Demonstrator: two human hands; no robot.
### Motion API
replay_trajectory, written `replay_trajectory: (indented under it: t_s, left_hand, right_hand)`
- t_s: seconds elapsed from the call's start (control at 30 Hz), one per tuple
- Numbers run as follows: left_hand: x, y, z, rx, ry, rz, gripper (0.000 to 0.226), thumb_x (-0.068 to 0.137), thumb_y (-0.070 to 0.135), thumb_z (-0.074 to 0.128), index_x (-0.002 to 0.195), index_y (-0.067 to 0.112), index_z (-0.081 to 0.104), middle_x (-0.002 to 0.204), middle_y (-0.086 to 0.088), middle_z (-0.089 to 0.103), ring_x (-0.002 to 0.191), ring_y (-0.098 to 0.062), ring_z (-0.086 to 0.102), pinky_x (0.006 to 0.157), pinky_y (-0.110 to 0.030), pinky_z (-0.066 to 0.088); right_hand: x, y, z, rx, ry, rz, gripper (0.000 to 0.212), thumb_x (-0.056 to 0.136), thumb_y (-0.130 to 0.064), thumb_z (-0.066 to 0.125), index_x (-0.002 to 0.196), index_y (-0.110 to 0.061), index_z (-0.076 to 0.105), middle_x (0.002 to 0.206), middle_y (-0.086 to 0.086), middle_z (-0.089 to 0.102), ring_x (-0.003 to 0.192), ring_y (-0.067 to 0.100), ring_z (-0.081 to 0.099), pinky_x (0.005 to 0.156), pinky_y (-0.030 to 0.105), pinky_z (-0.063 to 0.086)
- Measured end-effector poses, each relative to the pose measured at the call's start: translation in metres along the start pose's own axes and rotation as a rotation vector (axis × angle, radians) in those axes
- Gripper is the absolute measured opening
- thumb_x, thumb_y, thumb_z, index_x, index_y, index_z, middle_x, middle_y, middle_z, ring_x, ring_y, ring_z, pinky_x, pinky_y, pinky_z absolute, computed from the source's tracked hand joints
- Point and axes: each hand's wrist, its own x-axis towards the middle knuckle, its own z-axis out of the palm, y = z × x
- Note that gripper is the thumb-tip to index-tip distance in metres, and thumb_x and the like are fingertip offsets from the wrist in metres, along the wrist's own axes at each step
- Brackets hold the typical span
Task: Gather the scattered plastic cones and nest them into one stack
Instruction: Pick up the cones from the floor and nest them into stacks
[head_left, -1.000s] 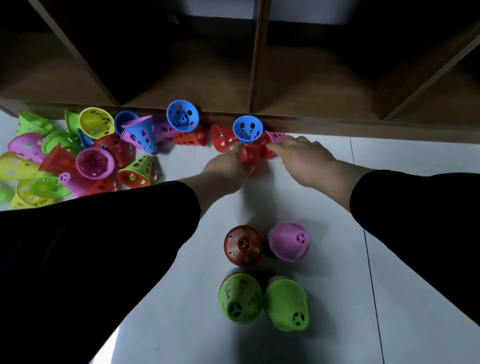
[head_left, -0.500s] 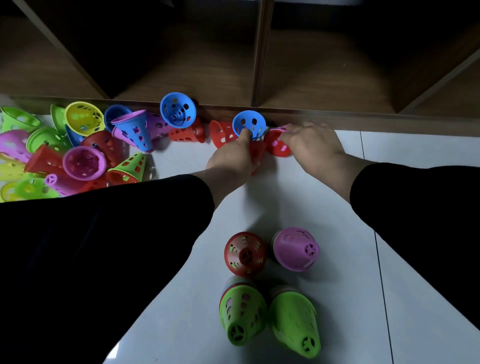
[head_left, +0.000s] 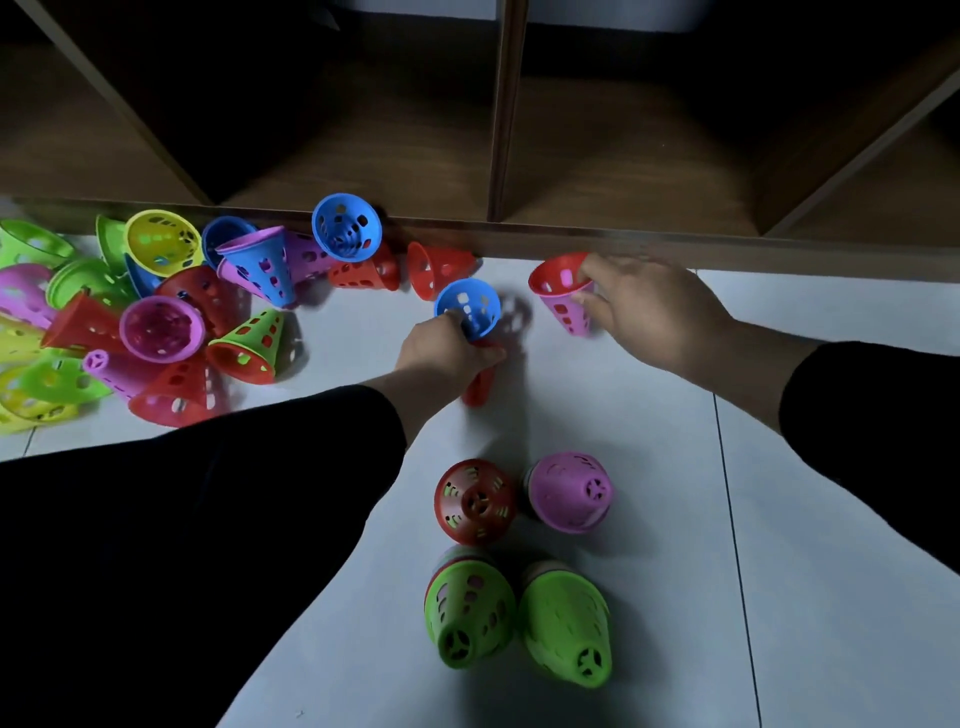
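Note:
My left hand (head_left: 447, 351) grips a small nest of cones, a blue cone (head_left: 467, 306) sitting mouth-up in a red cone (head_left: 480, 384), held just above the floor. To the right, my right hand (head_left: 649, 306) holds a red cone nested in a pink cone (head_left: 563, 293), tilted with its mouth to the upper left. Several upright cone stacks stand near me: a red-topped stack (head_left: 475, 501), a pink-topped stack (head_left: 569, 491) and two green-topped stacks (head_left: 470, 608) (head_left: 566, 629). A pile of loose coloured cones (head_left: 171, 306) lies at the left.
A dark wooden shelf unit (head_left: 498, 156) with open compartments runs across the back, its base edge just behind the cones. A loose red cone (head_left: 439, 267) and a blue cone (head_left: 347, 226) lie against that edge. The floor is light tile.
Both hands have lifted their cones away from the shelf edge. The left hand drew the blue-in-red nest toward me; the right hand moved right with the red-in-pink pair.

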Motion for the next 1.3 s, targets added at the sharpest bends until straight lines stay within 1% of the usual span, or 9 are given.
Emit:
replay_trajectory:
  t_s: [0.1, 0.2, 0.47, 0.57, 0.7, 0.87, 1.1, 1.2, 1.3]
  left_hand:
    - [-0.009, -0.004, -0.008, -0.057, 0.033, 0.015, 0.051, 0.078, 0.046, 0.073, 0.117, 0.018, 0.059, 0.097, -0.005, 0.065, 0.091, -0.027, 0.062, 0.075, -0.033, 0.051]
    - [-0.02, -0.011, -0.023, -0.061, 0.024, 0.098, 0.041, 0.078, 0.041, 0.072, 0.111, 0.019, 0.058, 0.094, -0.005, 0.063, 0.078, -0.021, 0.06, 0.062, -0.028, 0.046]
    - [-0.059, -0.052, -0.05, 0.041, 0.037, 0.154, 0.044, 0.084, 0.047, 0.071, 0.116, 0.018, 0.063, 0.097, -0.006, 0.065, 0.083, -0.025, 0.059, 0.063, -0.028, 0.036]
    - [-0.074, -0.056, -0.063, 0.025, 0.146, 0.212, 0.045, 0.086, 0.054, 0.066, 0.11, 0.016, 0.067, 0.107, -0.009, 0.068, 0.098, -0.029, 0.063, 0.073, -0.031, 0.044]
    - [-0.116, -0.041, -0.086, -0.18, 0.194, 0.293, 0.053, 0.082, 0.065, 0.064, 0.104, 0.016, 0.066, 0.101, -0.003, 0.067, 0.088, -0.02, 0.063, 0.075, -0.036, 0.053]
    - [-0.172, -0.033, -0.105, -0.161, 0.104, 0.476, 0.038, 0.082, 0.043, 0.074, 0.096, 0.022, 0.045, 0.086, 0.004, 0.058, 0.068, -0.015, 0.054, 0.056, -0.026, 0.046]
    - [-0.188, -0.03, -0.101, 0.359, -0.16, 0.651, 0.082, 0.086, 0.042, 0.071, 0.151, 0.031, 0.023, 0.116, -0.001, 0.057, 0.092, -0.018, 0.056, 0.073, -0.026, 0.042]
    - [-0.182, -0.02, -0.09, 0.514, -0.213, 0.654, 0.085, 0.087, 0.039, 0.068, 0.156, 0.03, 0.02, 0.12, -0.004, 0.055, 0.099, -0.023, 0.057, 0.081, -0.034, 0.048]
    - [-0.174, -0.009, -0.075, 0.557, -0.22, 0.68, 0.064, 0.085, 0.033, 0.067, 0.144, 0.022, 0.043, 0.119, -0.007, 0.054, 0.103, -0.03, 0.061, 0.084, -0.041, 0.052]
  right_hand:
    - [-0.019, -0.01, -0.014, 0.274, -0.051, 0.092, 0.028, 0.096, -0.043, 0.058, 0.102, -0.017, 0.05, 0.094, 0.007, 0.065, 0.081, 0.028, 0.059, 0.062, 0.033, 0.041]
    - [-0.033, -0.022, -0.029, 0.533, -0.048, 0.227, 0.032, 0.088, -0.048, 0.067, 0.09, -0.02, 0.05, 0.088, -0.002, 0.063, 0.077, 0.016, 0.058, 0.06, 0.028, 0.044]
    - [-0.071, -0.049, -0.051, 0.858, 0.022, 0.349, 0.034, 0.079, -0.028, 0.082, 0.079, -0.016, 0.051, 0.056, -0.013, 0.053, 0.044, 0.005, 0.042, 0.045, 0.013, 0.032]
    - [-0.084, -0.06, -0.065, 0.8, 0.015, 0.346, 0.032, 0.081, -0.031, 0.08, 0.089, -0.017, 0.053, 0.074, 0.001, 0.062, 0.052, 0.004, 0.047, 0.051, 0.018, 0.039]
    - [-0.11, -0.077, -0.095, 0.696, -0.075, 0.281, 0.038, 0.082, -0.039, 0.075, 0.107, -0.034, 0.048, 0.087, 0.0, 0.065, 0.07, 0.018, 0.06, 0.065, 0.036, 0.053]
    - [-0.147, -0.098, -0.121, 0.356, -0.271, 0.148, 0.064, 0.084, -0.046, 0.07, 0.136, -0.042, 0.033, 0.094, -0.015, 0.049, 0.084, 0.007, 0.05, 0.067, 0.023, 0.039]
    - [-0.158, -0.109, -0.1, -0.073, -0.422, -0.005, 0.09, 0.085, -0.049, 0.058, 0.157, -0.033, 0.007, 0.117, 0.0, 0.05, 0.105, 0.023, 0.052, 0.082, 0.03, 0.041]
    - [-0.144, -0.115, -0.086, -0.165, -0.442, -0.027, 0.093, 0.086, -0.049, 0.057, 0.158, -0.026, 0.004, 0.117, 0.005, 0.053, 0.109, 0.028, 0.053, 0.077, 0.032, 0.041]
    - [-0.129, -0.121, -0.074, -0.223, -0.462, -0.036, 0.092, 0.088, -0.048, 0.06, 0.158, -0.019, 0.007, 0.121, 0.009, 0.055, 0.115, 0.03, 0.051, 0.08, 0.034, 0.04]
